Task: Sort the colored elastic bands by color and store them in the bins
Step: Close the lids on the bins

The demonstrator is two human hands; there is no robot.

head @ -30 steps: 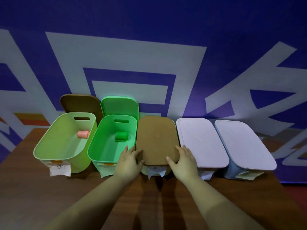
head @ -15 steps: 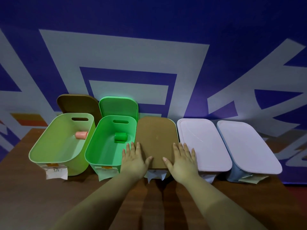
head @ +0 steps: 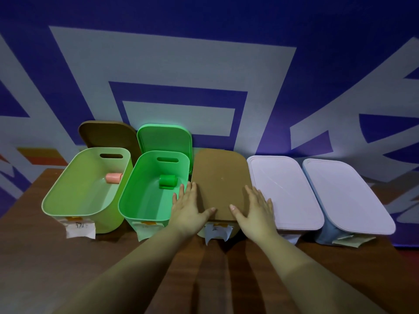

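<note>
Your left hand [head: 189,208] and right hand [head: 256,208] both lie flat on the brown lid [head: 221,177] of the middle bin, at centre frame. Fingers straight, palms down, thumbs angled inward toward each other along the lid's near edge. Neither hand is curled round anything; this is pressing contact, not a grip.

Key relation: the lid's long axis runs away from you, toward the upper part of the frame, and your hands bracket its near end, one at each near corner. The lid's far end sits well beyond your fingertips. Both hands are equally near, so any lift would likely start from this near edge and tip the lid back toward the wall.

Elastic bands: a pink roll [head: 113,178] lies in the pale green bin [head: 68,196], left of centre; a green roll [head: 167,181] lies in the bright green bin [head: 140,196], just beside your left hand. Both bins stand open, their lids, one brown [head: 106,132] and one green [head: 164,138], propped upright behind them.

Right of centre, the pink-lidded bin [head: 281,189] and the blue bin [head: 344,196] are covered. Contents cannot be seen.

Judgement: the middle bin looks next to open.
</note>
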